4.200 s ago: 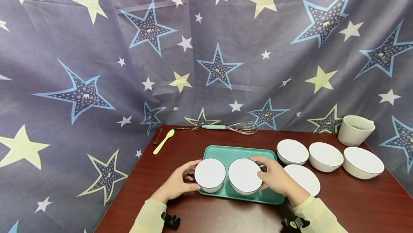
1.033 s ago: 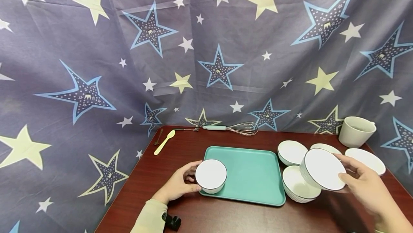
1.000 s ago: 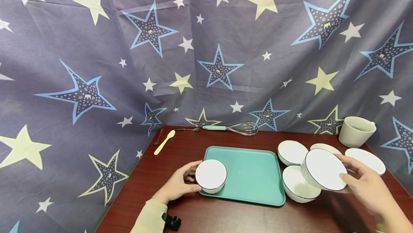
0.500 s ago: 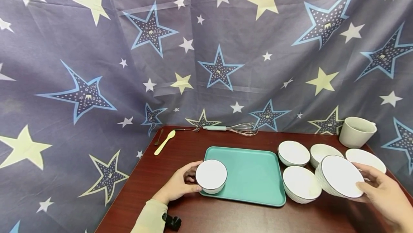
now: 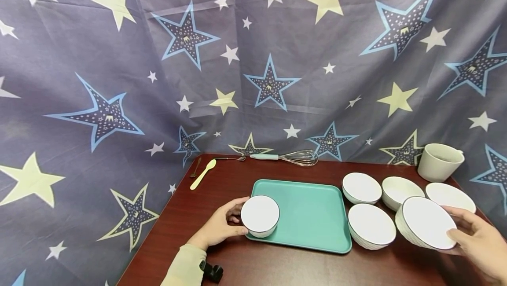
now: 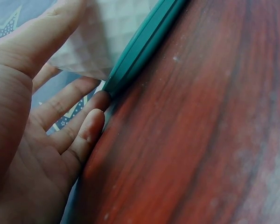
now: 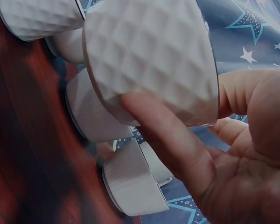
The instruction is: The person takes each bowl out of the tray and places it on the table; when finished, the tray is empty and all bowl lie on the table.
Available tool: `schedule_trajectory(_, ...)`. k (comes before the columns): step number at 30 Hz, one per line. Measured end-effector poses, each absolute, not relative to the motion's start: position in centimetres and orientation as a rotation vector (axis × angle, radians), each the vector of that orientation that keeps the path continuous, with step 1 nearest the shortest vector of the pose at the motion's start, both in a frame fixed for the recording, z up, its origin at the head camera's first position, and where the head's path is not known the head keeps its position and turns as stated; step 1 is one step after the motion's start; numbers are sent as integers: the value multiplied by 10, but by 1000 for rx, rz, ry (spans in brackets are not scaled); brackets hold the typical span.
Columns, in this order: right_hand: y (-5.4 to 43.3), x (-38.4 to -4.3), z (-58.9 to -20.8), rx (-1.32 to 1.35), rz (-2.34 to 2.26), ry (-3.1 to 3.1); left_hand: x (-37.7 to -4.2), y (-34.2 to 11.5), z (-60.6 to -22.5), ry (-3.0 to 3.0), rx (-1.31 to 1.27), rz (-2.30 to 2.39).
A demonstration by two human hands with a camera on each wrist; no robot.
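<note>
At the right, my right hand (image 5: 477, 242) grips a white bowl (image 5: 428, 223) by its side, tilted a little above the table. The right wrist view shows the diamond-textured wall of the held bowl (image 7: 151, 56) with a finger (image 7: 158, 123) under it. My left hand (image 5: 222, 223) holds a second white bowl (image 5: 259, 215) between thumb and fingers at the left end of the green tray (image 5: 305, 215). Up close in the left wrist view, the left hand's fingertips lie by the tray's rim (image 6: 140, 51).
White bowls stand right of the tray, among them a near one (image 5: 371, 226) and a far one (image 5: 361, 188). A mug (image 5: 439, 163) is at the back right. Along the back lie a whisk (image 5: 285, 157), a yellow spoon (image 5: 203, 174) and small dark spoons (image 5: 229, 159).
My right hand has carried its bowl off the tray to the right, past the near bowl, and lowered it toward the front. My left hand and its bowl have stayed in place.
</note>
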State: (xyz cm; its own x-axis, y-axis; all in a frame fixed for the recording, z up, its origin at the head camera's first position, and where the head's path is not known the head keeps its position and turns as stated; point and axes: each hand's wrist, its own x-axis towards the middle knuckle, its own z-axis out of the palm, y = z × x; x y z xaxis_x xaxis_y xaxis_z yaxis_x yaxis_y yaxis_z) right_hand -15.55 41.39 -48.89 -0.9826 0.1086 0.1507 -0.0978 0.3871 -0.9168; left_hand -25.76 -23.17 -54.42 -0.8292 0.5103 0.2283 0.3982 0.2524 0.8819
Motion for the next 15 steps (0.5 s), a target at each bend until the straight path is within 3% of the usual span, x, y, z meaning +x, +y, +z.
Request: schedule_trajectory(15,416,-158,-499,-48,1652,-2471,-259,-233,-545,2404,866,1632)
